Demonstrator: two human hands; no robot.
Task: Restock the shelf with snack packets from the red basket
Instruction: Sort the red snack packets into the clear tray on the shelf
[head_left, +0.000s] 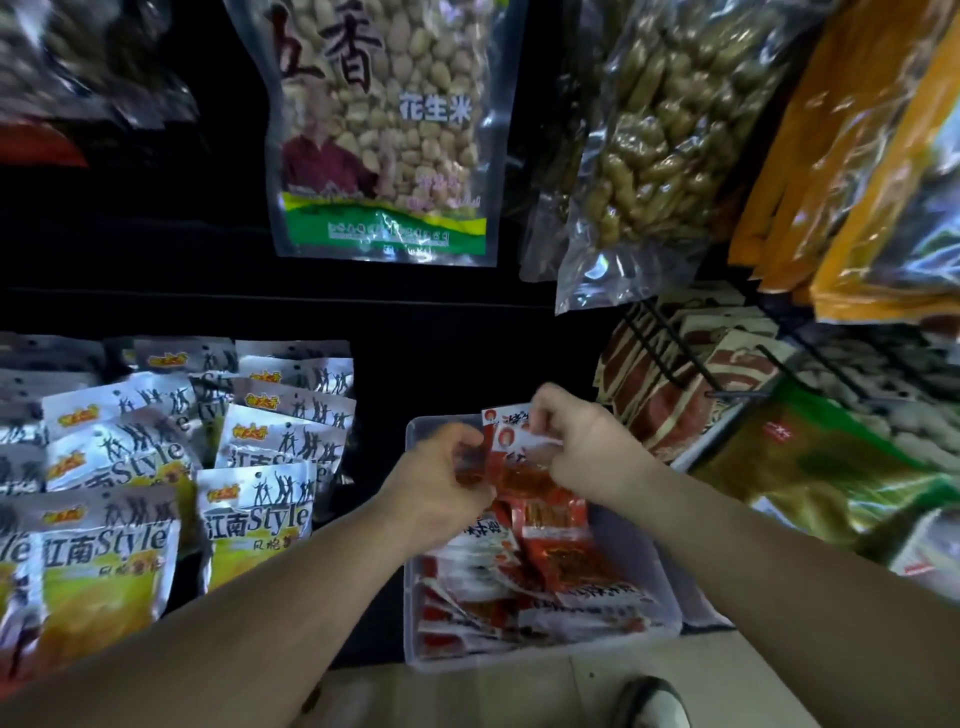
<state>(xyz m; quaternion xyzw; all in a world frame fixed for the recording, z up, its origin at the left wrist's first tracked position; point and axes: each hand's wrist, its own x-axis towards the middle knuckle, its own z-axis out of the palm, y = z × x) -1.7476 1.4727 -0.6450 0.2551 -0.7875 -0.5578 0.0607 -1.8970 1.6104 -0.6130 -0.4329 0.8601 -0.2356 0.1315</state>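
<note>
A clear plastic bin (667, 587) on the low shelf holds several red snack packets (566, 566). Both my hands are over the bin's far end. My left hand (436, 478) grips the left side of a small bunch of red and white packets (511, 452). My right hand (582, 441) pinches the top of the same bunch from the right. The bunch stands upright above the packets lying in the bin. No red basket is in view.
Silver and yellow packets (249, 514) stand in rows to the left. Peanut bags (384, 130) hang above on the dark shelf wall. Red-striped packets on black wire hooks (691, 374) and green bags (821, 467) crowd the right. A shoe (649, 701) shows on the floor below.
</note>
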